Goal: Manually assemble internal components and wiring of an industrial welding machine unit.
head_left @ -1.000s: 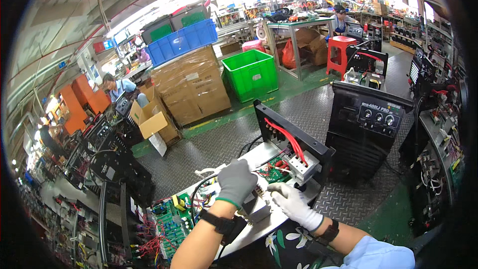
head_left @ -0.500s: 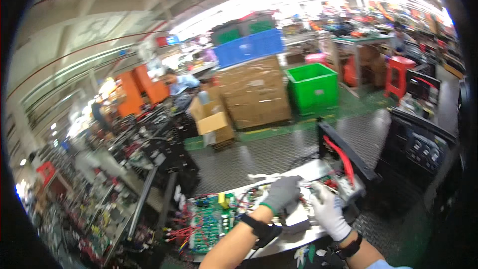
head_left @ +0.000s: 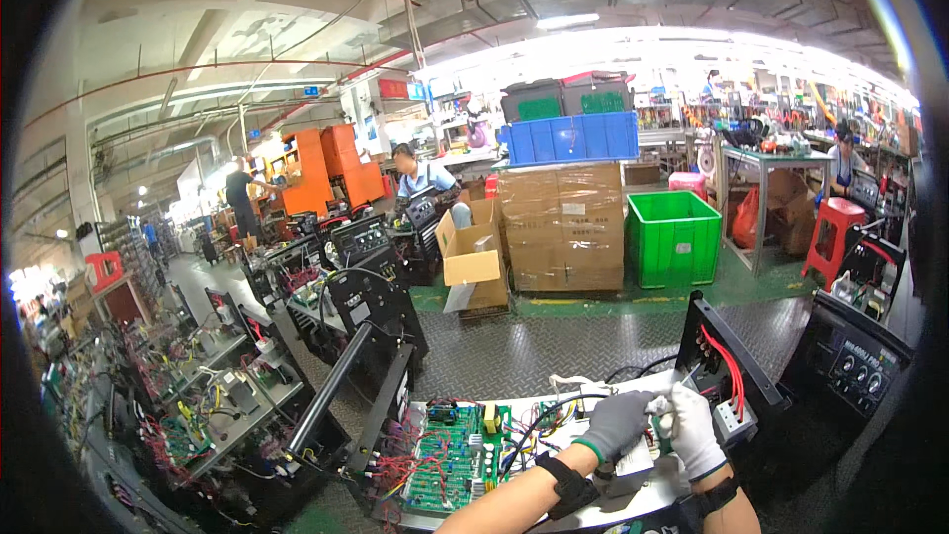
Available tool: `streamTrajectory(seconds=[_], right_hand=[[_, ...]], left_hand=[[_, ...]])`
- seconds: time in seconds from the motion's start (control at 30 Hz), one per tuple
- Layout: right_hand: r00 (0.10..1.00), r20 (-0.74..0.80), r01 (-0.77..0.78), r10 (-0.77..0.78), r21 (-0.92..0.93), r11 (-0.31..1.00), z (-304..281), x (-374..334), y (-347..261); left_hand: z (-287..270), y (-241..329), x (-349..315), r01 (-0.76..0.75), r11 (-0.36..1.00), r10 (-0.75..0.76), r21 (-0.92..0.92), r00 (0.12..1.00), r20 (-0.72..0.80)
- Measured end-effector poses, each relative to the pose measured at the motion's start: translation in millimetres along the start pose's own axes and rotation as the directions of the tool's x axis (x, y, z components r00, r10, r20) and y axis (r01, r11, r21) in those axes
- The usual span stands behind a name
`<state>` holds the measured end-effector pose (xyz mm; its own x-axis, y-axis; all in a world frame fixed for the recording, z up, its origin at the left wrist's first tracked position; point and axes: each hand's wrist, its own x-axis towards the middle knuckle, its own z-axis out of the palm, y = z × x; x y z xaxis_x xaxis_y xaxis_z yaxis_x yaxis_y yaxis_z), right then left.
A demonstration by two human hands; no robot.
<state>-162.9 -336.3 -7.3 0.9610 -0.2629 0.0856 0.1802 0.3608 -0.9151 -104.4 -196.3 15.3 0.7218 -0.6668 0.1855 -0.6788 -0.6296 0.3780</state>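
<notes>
In front of me lies an open electrical machine chassis [head_left: 474,519] of light metal. A green circuit board [head_left: 445,470] fills its left part, with red wires [head_left: 381,475] at its left edge. My left hand [head_left: 621,425], in a grey glove, is over the chassis's right half with fingers closed. My right hand [head_left: 695,430], in a white glove, meets it fingertip to fingertip, also closed. What they pinch is too small to make out; loose wires lie around them. A white terminal block [head_left: 732,417] with thick red cables [head_left: 733,366] sits just right of my right hand.
A black upright panel [head_left: 717,346] rises at the chassis's right end, and a black control panel [head_left: 850,366] with knobs stands beyond. More open chassis [head_left: 237,391] line the left. Ahead are a green bin [head_left: 674,242], stacked cartons [head_left: 561,227] and a seated person [head_left: 425,178].
The view has swung left and tilted up, so the scene sits farther right and is sharper. My hands have come together, fingertips now meeting above the chassis.
</notes>
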Motion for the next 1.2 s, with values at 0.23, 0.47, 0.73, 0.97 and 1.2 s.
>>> streamTrajectory(seconds=[0.23,0.47,0.73,0.97,1.2], right_hand=[[0.994,-0.102,0.001,0.026,0.256,0.967,5,-4,6],[0.929,0.157,0.37,-0.335,-0.389,0.844,49,-87,-78],[0.572,0.773,0.806,-0.275,-0.466,0.365,38,-161,-40],[0.91,0.143,0.405,-0.39,-0.517,0.755,8,-153,-54],[0.85,0.511,0.506,-0.131,-0.72,0.475,42,-163,-47]], left_hand=[[2,12,-4,-0.047,0.991,0.054,0.123,0.997,-0.048],[-29,24,-62,-0.083,0.988,0.05,-0.134,0.972,-0.23],[17,31,-220,-0.009,0.626,0.149,-0.78,0.983,0.108],[-9,-5,-244,0.252,0.791,-0.376,-0.557,0.919,-0.118],[-7,43,-233,0.064,0.877,-0.097,-0.477,0.994,-0.046]])
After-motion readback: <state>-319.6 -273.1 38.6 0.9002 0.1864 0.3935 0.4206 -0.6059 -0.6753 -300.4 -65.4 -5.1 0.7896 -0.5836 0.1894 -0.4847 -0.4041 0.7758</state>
